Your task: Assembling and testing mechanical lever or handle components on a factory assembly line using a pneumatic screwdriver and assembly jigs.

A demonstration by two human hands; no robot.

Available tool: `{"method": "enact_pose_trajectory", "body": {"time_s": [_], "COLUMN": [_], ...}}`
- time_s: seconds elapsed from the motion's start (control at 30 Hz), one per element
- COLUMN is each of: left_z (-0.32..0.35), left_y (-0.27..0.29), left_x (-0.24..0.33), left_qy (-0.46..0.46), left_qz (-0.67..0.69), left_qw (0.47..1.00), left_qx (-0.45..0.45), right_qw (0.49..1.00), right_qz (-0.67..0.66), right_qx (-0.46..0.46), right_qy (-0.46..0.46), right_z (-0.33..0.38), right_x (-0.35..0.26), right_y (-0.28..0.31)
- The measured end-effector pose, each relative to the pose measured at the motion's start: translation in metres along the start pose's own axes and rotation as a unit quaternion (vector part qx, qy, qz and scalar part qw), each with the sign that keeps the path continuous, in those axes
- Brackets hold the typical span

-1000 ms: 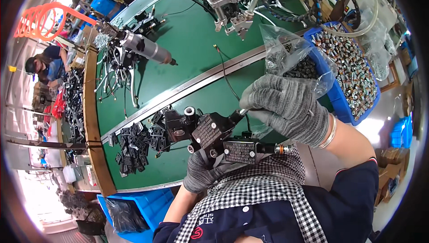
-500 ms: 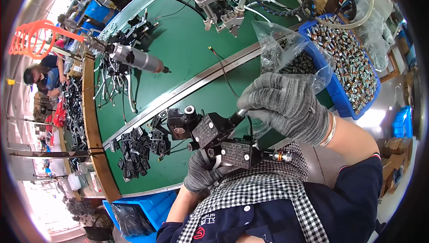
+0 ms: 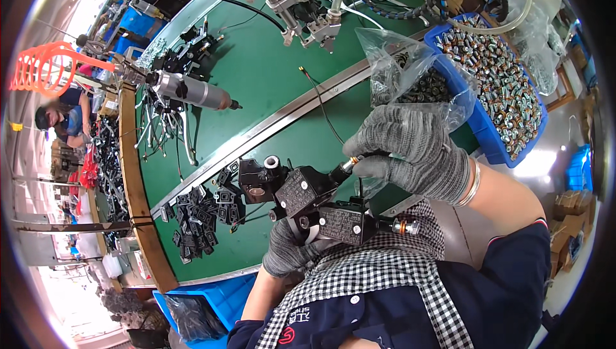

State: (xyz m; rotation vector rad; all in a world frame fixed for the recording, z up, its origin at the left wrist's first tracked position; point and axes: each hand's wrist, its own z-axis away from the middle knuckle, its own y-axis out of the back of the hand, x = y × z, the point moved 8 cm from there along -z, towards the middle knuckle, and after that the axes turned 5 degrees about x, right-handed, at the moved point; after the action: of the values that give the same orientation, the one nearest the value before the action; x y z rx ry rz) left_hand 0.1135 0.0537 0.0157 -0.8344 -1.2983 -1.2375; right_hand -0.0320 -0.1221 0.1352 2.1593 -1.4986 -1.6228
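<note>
My left hand (image 3: 287, 251), in a grey knit glove, is closed beneath two black brake master cylinders, its fingers partly hidden by them. The upper master cylinder (image 3: 299, 192) points its tubular end to the right. At that end, my gloved right hand (image 3: 410, 153) pinches a small metal piston (image 3: 350, 164) between thumb and fingers; a copper-coloured part of it shows. Below, the second master cylinder (image 3: 342, 223) lies close to my apron, with a silver piston (image 3: 405, 227) with an orange ring sticking out of its right end.
Small black square pieces (image 3: 196, 220) lie heaped on the green table (image 3: 263, 79), left of my hands. A metal rail (image 3: 256, 132) crosses it. A pneumatic screwdriver (image 3: 192, 90) hangs at left. At right stands a blue bin (image 3: 484, 132) of metal pistons beside a clear plastic bag (image 3: 410, 69).
My right fingers have shifted slightly at the upper master cylinder's end, and the piston's copper-coloured part now shows. My left hand keeps its hold in nearly the same place.
</note>
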Motion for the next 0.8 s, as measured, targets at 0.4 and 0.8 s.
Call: {"method": "enact_pose_trajectory", "body": {"time_s": [0.4, 0.8], "left_z": [-0.003, -0.015], "left_y": [-0.003, -0.012], "left_x": [-0.003, 0.014], "left_qy": [-0.003, -0.141], "left_qz": [-0.068, -0.185], "left_qw": [0.997, 0.973], "left_qx": [-0.038, 0.0], "right_qw": [0.95, 0.908], "right_qz": [0.246, -0.048], "right_qx": [-0.153, -0.233], "right_qy": [-0.117, -0.346], "right_z": [0.008, 0.053], "right_x": [0.026, 0.071], "right_y": [-0.023, -0.028]}}
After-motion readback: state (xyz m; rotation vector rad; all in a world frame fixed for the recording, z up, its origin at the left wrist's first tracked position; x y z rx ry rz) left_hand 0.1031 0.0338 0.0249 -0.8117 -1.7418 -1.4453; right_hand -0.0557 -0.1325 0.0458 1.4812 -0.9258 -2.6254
